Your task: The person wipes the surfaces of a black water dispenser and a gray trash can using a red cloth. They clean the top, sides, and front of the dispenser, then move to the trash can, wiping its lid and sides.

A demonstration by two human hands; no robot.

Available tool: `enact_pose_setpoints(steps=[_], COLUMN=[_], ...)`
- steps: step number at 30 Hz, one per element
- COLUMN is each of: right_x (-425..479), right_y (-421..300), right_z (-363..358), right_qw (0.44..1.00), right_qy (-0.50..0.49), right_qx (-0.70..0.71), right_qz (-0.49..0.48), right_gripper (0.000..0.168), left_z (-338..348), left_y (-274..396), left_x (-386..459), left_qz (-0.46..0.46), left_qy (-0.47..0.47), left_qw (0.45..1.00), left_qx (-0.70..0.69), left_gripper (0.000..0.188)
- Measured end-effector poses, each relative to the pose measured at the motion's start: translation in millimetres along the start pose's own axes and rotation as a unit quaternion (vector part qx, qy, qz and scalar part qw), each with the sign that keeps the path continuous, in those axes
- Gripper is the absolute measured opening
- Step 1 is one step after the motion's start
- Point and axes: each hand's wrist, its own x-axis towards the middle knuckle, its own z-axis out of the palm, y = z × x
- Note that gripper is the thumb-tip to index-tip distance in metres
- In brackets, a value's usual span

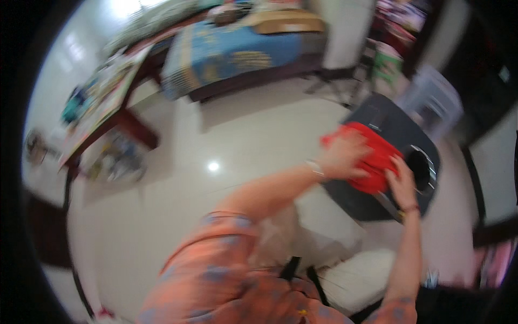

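Note:
A bunched red cloth point(374, 162) lies on a dark grey rounded top point(344, 198), which has a round opening point(419, 170) with a shiny metal rim on its right. My left hand point(348, 156) rests over the cloth's left part, palm down and fingers spread. At the cloth's right edge, beside the opening, my right hand point(402, 182) touches it with its fingertips. Blur hides whether those fingers pinch the fabric. Below the cloth, a pale strip point(388, 205) runs across the grey top towards my right wrist.
Behind the grey top stands a translucent plastic container point(435, 101). A bed with a blue patterned cover point(243, 52) is at the far side, with a cardboard box point(287, 22) on it. A cluttered wooden table point(129, 125) stands left on the glossy tiled floor point(182, 194).

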Motion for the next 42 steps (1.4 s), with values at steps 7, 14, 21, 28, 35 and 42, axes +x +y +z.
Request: enact_pose_setpoints(steps=[7,14,21,28,35,42], right_x=[-7.2,-17.1,-29.7,-28.9,-42.1,-36.3], right_y=[-13.7,-20.9,-6.3,15.2,60.2,75.0], right_z=[26.1,19.5,1.0,-10.7,4.9,-2.8], right_qw=[0.974,0.973,0.98,0.992,0.98,0.865], right_qy=[0.041,0.007,-0.014,0.044,0.099,0.245], right_qx=[-0.221,-0.229,-0.197,-0.121,-0.155,0.421], right_qz=[-0.008,0.015,-0.007,0.0,-0.076,0.122], right_gripper=[0.064,0.066,0.063,0.043,0.048,0.037], left_z=[-2.6,-17.6,-18.6,-12.7,-23.4,10.1], left_y=[-86.9,-61.4,-36.4,-19.2,44.4,40.8], left_x=[17.5,62.5,36.7,13.9,54.9,53.7], left_qz=[-0.285,-0.325,-0.282,-0.12,0.075,0.041], left_qy=[0.065,-0.028,-0.045,0.082,0.079,0.048], left_qw=[0.939,0.945,0.958,0.989,0.994,0.993], left_qx=[-0.179,-0.009,0.028,0.02,-0.021,-0.102], left_gripper=[0.063,0.065,0.049,0.03,0.071,0.064])
